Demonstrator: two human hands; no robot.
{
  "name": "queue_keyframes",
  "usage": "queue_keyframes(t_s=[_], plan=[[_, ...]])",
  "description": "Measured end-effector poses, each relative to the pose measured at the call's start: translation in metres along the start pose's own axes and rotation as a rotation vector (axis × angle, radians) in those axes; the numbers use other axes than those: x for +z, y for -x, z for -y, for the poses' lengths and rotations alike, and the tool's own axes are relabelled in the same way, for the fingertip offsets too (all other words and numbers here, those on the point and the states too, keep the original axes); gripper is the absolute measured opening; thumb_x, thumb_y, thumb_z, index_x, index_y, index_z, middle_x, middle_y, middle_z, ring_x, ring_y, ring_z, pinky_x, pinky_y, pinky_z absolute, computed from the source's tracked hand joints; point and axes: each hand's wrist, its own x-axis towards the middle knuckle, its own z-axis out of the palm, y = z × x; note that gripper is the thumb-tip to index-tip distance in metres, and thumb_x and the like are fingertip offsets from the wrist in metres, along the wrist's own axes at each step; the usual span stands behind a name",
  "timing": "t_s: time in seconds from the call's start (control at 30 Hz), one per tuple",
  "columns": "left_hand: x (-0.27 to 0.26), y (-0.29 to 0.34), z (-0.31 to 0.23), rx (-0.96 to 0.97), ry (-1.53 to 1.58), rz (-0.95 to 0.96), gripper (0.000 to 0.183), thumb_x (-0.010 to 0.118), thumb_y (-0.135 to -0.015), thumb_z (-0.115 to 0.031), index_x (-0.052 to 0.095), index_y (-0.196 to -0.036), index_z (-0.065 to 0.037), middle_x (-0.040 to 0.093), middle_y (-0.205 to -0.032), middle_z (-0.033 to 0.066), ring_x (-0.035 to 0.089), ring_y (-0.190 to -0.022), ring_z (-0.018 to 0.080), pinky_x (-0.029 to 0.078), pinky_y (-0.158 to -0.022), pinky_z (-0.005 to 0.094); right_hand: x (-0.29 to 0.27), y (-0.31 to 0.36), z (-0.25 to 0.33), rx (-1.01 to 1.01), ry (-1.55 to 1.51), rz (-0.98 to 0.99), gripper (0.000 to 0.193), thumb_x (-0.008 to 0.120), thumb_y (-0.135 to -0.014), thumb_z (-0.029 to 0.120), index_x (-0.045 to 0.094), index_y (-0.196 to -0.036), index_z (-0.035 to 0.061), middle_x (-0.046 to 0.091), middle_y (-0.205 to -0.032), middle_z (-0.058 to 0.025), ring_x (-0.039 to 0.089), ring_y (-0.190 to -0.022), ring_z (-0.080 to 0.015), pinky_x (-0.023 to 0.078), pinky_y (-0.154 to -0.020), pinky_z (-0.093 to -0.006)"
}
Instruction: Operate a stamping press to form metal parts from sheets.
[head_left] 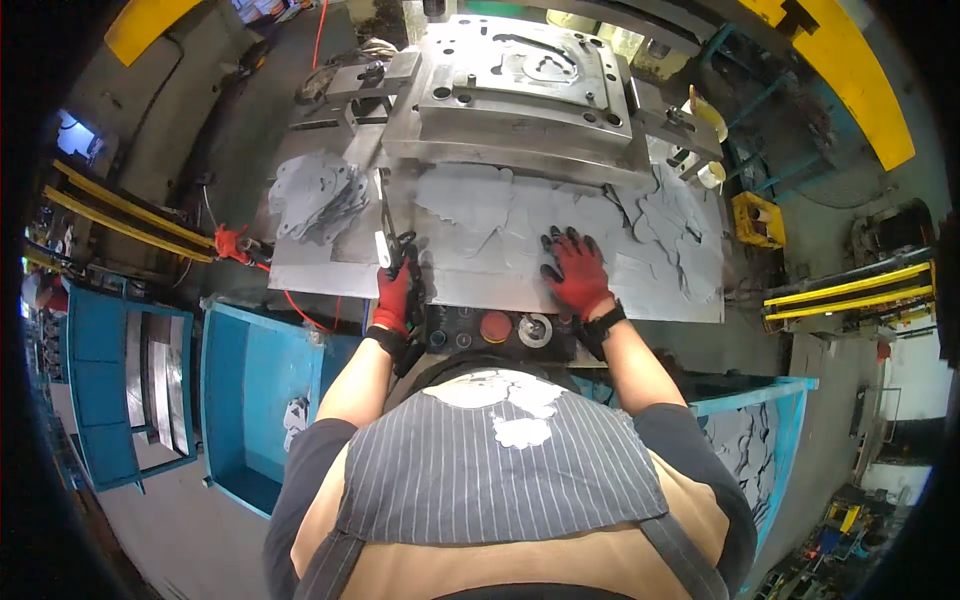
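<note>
My left hand (pixel 395 298), in a red glove with dark fingertips, closes around a long thin metal tool (pixel 382 246) with a white part near the grip. Whether it is tongs or something else I cannot make out. The tool points away from me over the metal table (pixel 470 285). My right hand (pixel 577 272), gloved the same way, lies with its fingers spread at the near edge of flat grey sheet pieces (pixel 465 200). Beyond them stands a thick steel die (pixel 520 125) with a shaped recess on top.
A pile of cut grey plates (pixel 315 195) lies left, more overlapping plates (pixel 675 230) right. Below the table edge, a control panel carries a red button (pixel 495 327). Blue bins flank me, one left (pixel 225 470), one right (pixel 797 400) with grey pieces. Yellow rails (pixel 850 300) stand at the right.
</note>
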Motion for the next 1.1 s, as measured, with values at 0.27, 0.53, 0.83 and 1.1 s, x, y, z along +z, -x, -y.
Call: queue_keyframes(t_s=[0.27,0.53,0.83,1.1], plan=[[0.023,0.018,-0.033,0.063,-0.109,-0.05,0.013,0.057,-0.079,-0.013,0.057,-0.087,-0.003,0.054,-0.066,-0.0008,0.048,-0.052,0.0074,0.037,-0.045,0.0232,-0.024,-0.067,0.043,-0.059,-0.25,-0.276,0.06,0.06,-0.068,0.041,0.045,-0.113,0.0048,0.047,-0.112,-0.0154,0.04,-0.107,-0.0319,0.028,-0.093,-0.0436],[0.008,0.0,-0.011,0.112,-0.141,-0.071,0.022,0.059,-0.078,-0.016,0.058,-0.093,0.0,0.059,-0.076,0.0024,0.051,-0.07,0.0104,0.041,-0.063,0.0264,0.027,-0.137,0.118,-0.247,-0.196,-0.137,0.062,0.056,-0.072,0.036,0.035,-0.124,0.009,0.04,-0.122,-0.0139,0.036,-0.114,-0.0304,0.025,-0.096,-0.0441],[0.007,0.007,-0.014,0.033,-0.05,-0.062,0.017,0.059,-0.078,-0.015,0.058,-0.089,-0.001,0.056,-0.071,-0.0007,0.049,-0.063,0.0073,0.039,-0.055,0.024,-0.026,-0.019,0.058,-0.152,-0.156,-0.013,0.052,0.06,-0.067,0.045,0.053,-0.106,0.0113,0.046,-0.11,-0.0142,0.036,-0.112,-0.0302,0.015,-0.098,-0.0516],[0.003,-0.003,-0.009,-0.084,0.103,0.053,0.017,0.059,-0.078,-0.015,0.057,-0.09,-0.003,0.055,-0.069,-0.0005,0.05,-0.057,0.0085,0.04,-0.049,0.0232,-0.017,0.012,0.054,0.042,0.057,0.206,0.094,0.067,-0.055,0.048,0.024,-0.13,0.0103,0.017,-0.134,-0.0213,0.019,-0.122,-0.0425,0.018,-0.097,-0.0547]])
